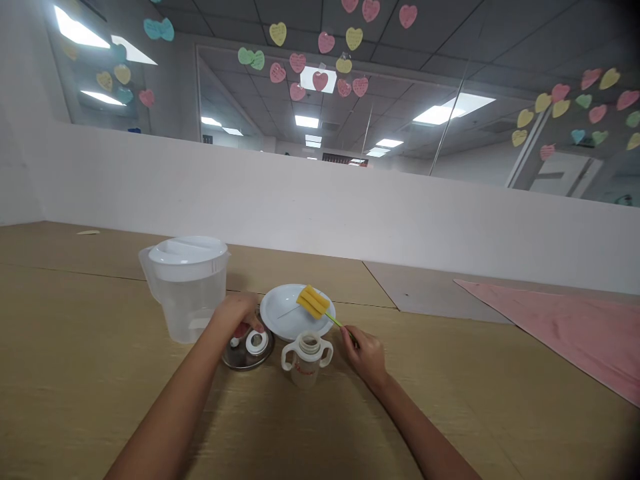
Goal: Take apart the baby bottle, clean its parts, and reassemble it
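My right hand [367,357] is closed round the thin green handle of a bottle brush with a yellow sponge head [313,303]. The sponge is over a white plate [273,313]. In front of the plate a clear baby bottle [305,365] with two white side handles stands upright, its top uncovered. My left hand [239,315] reaches down over a round metal tray [247,362], fingers curled; a reddish patch shows under them, and what they hold is hidden. A white ring-shaped cap [257,343] and a small white part [235,342] lie on the tray.
A lidded clear plastic pitcher [193,293], with what looks like water in it, stands left of my left hand. A pink cloth [565,327] lies at the right. Behind the wooden table [100,373] rise a white wall [300,207] and glass with heart-shaped notes.
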Available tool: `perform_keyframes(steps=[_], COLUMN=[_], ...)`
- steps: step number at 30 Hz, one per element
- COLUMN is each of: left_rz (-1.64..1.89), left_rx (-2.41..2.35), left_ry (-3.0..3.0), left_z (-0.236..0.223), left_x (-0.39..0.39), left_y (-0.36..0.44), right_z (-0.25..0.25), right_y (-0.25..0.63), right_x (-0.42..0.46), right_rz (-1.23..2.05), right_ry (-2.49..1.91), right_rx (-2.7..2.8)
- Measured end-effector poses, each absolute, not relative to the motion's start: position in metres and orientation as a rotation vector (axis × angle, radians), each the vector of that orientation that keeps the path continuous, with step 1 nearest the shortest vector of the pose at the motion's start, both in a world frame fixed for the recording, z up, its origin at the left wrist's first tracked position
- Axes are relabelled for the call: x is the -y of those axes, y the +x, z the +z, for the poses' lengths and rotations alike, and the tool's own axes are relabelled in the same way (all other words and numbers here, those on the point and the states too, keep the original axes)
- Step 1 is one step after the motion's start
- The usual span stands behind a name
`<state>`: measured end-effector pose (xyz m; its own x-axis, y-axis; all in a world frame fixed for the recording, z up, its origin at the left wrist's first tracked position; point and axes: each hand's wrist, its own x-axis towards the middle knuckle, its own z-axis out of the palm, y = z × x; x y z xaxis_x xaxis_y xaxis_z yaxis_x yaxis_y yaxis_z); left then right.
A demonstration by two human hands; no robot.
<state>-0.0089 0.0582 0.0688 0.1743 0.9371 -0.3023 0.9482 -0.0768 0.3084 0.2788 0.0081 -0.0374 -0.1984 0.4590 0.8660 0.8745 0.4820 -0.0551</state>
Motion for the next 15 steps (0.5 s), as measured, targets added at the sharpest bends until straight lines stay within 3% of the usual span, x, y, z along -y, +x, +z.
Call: perform_keyframes(steps=[15], left_rz=[-0.176], left_rx=[-1.640], left_ry=[1.840], left_z=[0.060], left_x=[-0.062], left_y=[-0.004], right_z=[-0.037], right_y=[0.278], right_x=[-0.008], right_rz=[-0.583], right_ry=[-1.122], right_rx=[1.838])
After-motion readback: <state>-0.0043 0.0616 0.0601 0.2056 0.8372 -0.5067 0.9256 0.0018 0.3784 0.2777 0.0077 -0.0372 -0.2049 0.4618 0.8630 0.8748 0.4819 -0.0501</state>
